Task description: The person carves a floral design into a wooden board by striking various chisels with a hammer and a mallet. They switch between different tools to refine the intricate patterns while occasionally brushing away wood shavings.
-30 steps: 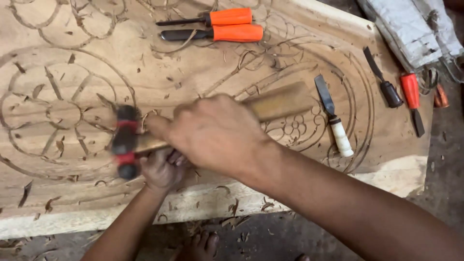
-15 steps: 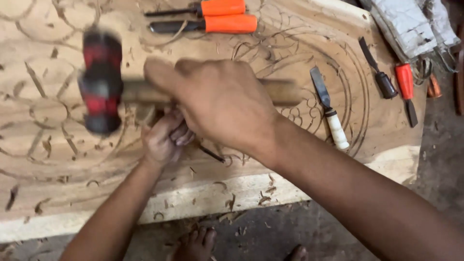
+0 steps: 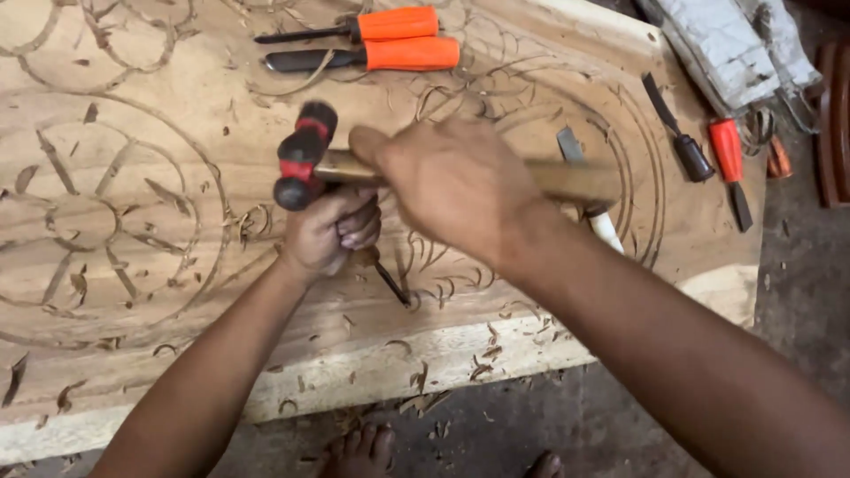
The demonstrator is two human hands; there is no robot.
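— What are the fingers (image 3: 359,226) of the left hand (image 3: 328,235) doing?

— They are curled tight around a thin dark-bladed chisel (image 3: 390,283), whose tip slants down and to the right of them onto the pale carved wooden panel (image 3: 133,133). Most of its handle is hidden inside the fist.

— And the right hand (image 3: 452,181)?

— Closed around the pale wooden handle of a mallet with a black and red head (image 3: 303,158). The head sits just above the left fist, close to it; whether it touches the chisel end I cannot tell.

— Further out?

— Beyond the hands, two orange-handled chisels (image 3: 390,40) lie side by side on the panel. Right of the right hand a white-handled chisel (image 3: 604,226) shows partly under the mallet handle. Further right lie a black-handled chisel (image 3: 686,150) and a red-handled chisel (image 3: 730,159), and past them a grey cloth tool roll (image 3: 726,44); its contents are not visible. Wood shavings (image 3: 482,363) are scattered below the fingers along the panel's edge, and bare toes (image 3: 359,447) show on the floor.
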